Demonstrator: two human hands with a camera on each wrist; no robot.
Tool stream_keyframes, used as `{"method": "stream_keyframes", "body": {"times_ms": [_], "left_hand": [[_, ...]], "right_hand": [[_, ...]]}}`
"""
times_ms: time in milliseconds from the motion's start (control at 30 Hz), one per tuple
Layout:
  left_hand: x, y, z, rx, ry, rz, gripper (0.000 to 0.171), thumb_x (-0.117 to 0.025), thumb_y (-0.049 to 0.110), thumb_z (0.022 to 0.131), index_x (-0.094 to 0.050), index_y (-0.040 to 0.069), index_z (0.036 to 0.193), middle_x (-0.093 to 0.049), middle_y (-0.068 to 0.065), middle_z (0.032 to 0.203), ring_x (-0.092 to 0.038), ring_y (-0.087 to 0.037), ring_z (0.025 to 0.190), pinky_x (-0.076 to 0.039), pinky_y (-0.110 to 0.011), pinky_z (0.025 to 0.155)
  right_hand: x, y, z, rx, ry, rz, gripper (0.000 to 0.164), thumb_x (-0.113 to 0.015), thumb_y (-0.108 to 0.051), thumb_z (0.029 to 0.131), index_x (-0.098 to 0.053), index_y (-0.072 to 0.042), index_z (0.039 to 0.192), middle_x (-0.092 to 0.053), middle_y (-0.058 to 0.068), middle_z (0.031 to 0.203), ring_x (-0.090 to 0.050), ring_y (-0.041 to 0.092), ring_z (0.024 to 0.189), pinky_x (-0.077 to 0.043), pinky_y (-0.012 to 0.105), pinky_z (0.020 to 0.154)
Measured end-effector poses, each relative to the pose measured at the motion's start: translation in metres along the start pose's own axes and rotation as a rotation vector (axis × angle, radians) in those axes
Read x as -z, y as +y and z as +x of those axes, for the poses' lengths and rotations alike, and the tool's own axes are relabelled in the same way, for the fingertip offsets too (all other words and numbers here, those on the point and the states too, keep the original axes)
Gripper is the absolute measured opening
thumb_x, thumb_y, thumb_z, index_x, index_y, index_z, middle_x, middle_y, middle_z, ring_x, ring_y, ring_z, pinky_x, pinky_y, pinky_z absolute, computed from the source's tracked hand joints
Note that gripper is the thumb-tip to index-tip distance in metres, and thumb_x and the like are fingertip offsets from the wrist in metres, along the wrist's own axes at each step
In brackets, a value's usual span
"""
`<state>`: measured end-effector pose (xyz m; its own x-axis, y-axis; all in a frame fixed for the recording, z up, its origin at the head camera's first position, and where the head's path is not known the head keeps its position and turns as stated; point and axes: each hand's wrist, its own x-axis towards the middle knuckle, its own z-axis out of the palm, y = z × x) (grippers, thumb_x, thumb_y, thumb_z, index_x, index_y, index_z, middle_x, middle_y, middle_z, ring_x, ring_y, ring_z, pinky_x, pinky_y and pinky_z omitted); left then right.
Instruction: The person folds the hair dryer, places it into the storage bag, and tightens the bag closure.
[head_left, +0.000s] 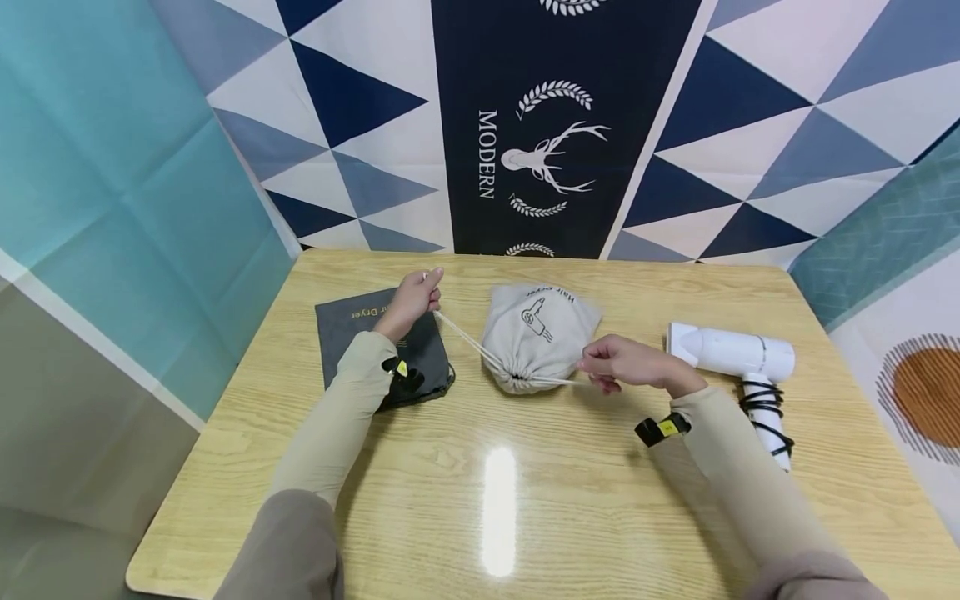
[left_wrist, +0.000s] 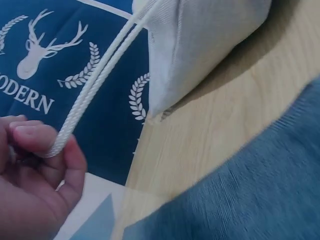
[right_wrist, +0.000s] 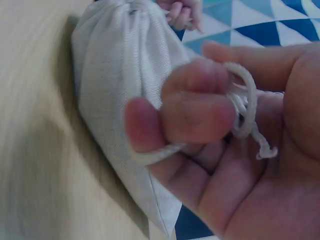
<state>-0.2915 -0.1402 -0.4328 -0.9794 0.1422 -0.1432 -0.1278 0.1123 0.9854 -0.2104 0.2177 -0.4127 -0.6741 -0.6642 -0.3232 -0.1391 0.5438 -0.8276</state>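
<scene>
So the big thing here is the gray drawstring bag (head_left: 558, 340), sitting on the worktop (head_left: 420, 475) right between the two hands. From the left hand (head_left: 412, 302) it's off to the right and a bit closer to the person; from the right hand (head_left: 621, 364) it's just to the left and slightly farther out. The right is clearly the nearer one, fingertips right by the bag's side, though I can't tell if they touch. Bag's mouth-to-base axis points away from the person, so the gathered neck is on the near side and the white cord (head_left: 468, 340) runs out of it both ways. Left hand is pinching a doubled length of that cord, pulled pretty straight; right hand has its own end gripped, looped round the fingers with a frayed-looking tip poking out. Bag itself looks rounded and plump, pale fabric, puckered nearly closed at the neck, with a black dryer drawing and "Hair Dryer" lettering on top. Can't see what's inside. There's also a dark pouch (head_left: 341, 342) under the left wrist, and a white hair dryer (head_left: 723, 350) just outside the right hand.
</scene>
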Motion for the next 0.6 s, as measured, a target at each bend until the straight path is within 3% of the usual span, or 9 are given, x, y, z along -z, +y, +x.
{"method": "stream_keyframes", "body": {"times_ms": [167, 333, 467, 600], "left_hand": [[-0.012, 0.005, 0.014, -0.052, 0.088, -0.071, 0.043, -0.041, 0.035, 0.105, -0.033, 0.012, 0.069, -0.035, 0.002, 0.065, -0.035, -0.009, 0.056, -0.038, -0.025, 0.062], [-0.022, 0.002, 0.017, -0.04, 0.129, -0.079, 0.041, -0.04, 0.037, 0.105, -0.036, 0.013, 0.072, -0.04, 0.001, 0.067, -0.041, -0.008, 0.056, -0.041, -0.033, 0.074], [-0.025, -0.005, 0.018, -0.006, 0.1, -0.074, 0.041, -0.041, 0.036, 0.105, -0.036, 0.013, 0.072, -0.041, 0.001, 0.066, -0.042, -0.008, 0.056, -0.043, -0.032, 0.073], [-0.025, -0.007, 0.017, 0.018, 0.042, -0.062, 0.042, -0.041, 0.035, 0.105, -0.034, 0.012, 0.071, -0.038, 0.001, 0.065, -0.04, -0.01, 0.055, -0.041, -0.034, 0.073]], "right_hand": [[0.018, 0.006, 0.003, -0.076, 0.134, -0.086, 0.037, -0.044, -0.018, 0.104, -0.046, -0.001, 0.071, -0.045, 0.002, 0.059, -0.042, 0.012, 0.05, -0.042, 0.03, 0.053], [0.034, 0.012, 0.0, -0.094, 0.227, -0.304, 0.035, -0.044, -0.02, 0.105, -0.045, -0.009, 0.071, -0.042, 0.0, 0.058, -0.038, 0.013, 0.05, -0.037, 0.03, 0.054], [0.044, 0.018, -0.004, -0.092, 0.319, -0.402, 0.036, -0.044, -0.021, 0.105, -0.041, -0.01, 0.071, -0.04, 0.0, 0.059, -0.037, 0.014, 0.051, -0.036, 0.03, 0.056], [0.055, 0.025, -0.007, -0.112, 0.379, -0.39, 0.037, -0.04, -0.026, 0.106, -0.041, -0.008, 0.074, -0.04, 0.002, 0.062, -0.039, 0.016, 0.053, -0.037, 0.031, 0.059]]}}
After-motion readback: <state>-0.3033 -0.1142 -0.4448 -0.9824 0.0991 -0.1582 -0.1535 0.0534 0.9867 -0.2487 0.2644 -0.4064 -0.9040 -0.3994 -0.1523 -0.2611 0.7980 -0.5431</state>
